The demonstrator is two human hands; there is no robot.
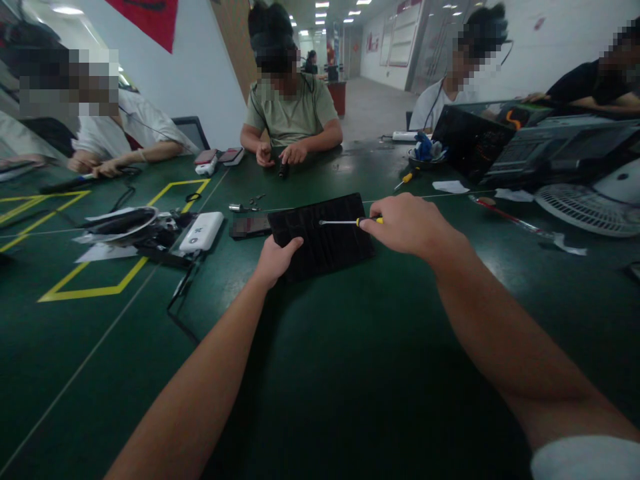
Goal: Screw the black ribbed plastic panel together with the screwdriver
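My left hand (pixel 280 259) grips the left edge of a black rectangular panel (pixel 340 243), thumb on top. The panel is tilted up off the green table and has dark ridges or slots that I cannot make out well. In my right hand (pixel 415 223) is a screwdriver (pixel 345 223) with a yellow-and-black handle and a thin metal shaft. Its shaft points left across the panel, and the tip is over the panel's middle; I cannot tell whether it touches. Behind the panel's left side lies a dark phone-like slab (pixel 250 227), partly hidden.
Small metal parts (pixel 245 205) lie beyond the slab. To the left are a white power bank (pixel 202 232) with a cable and a cluttered heap (pixel 133 227). Another screwdriver (pixel 407 179), a white fan grille (pixel 590 207) and a black computer case (pixel 470 143) stand right. Several people sit around the table.
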